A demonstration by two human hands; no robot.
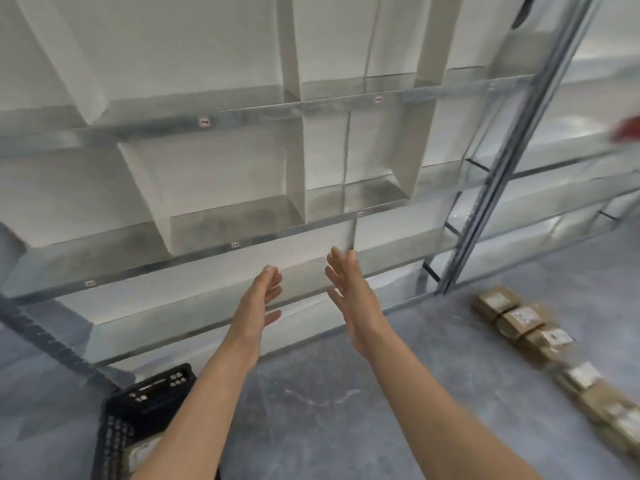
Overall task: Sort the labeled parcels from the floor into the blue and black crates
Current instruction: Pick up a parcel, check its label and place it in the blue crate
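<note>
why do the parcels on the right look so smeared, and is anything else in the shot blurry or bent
Head view: motion blur smears the brown cardboard labeled parcels along the grey floor, worst toward the lower right corner; a red object at the right edge is unreadable; wide-angle distortion tilts the grey metal shelving; even, soft lighting.

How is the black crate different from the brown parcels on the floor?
The black crate is dark with holes in its walls; the brown parcels are solid and carry white labels. The crate sits at the lower left, partly behind an arm; the parcels lie in a row at the right. Both rest on the grey floor.
</note>
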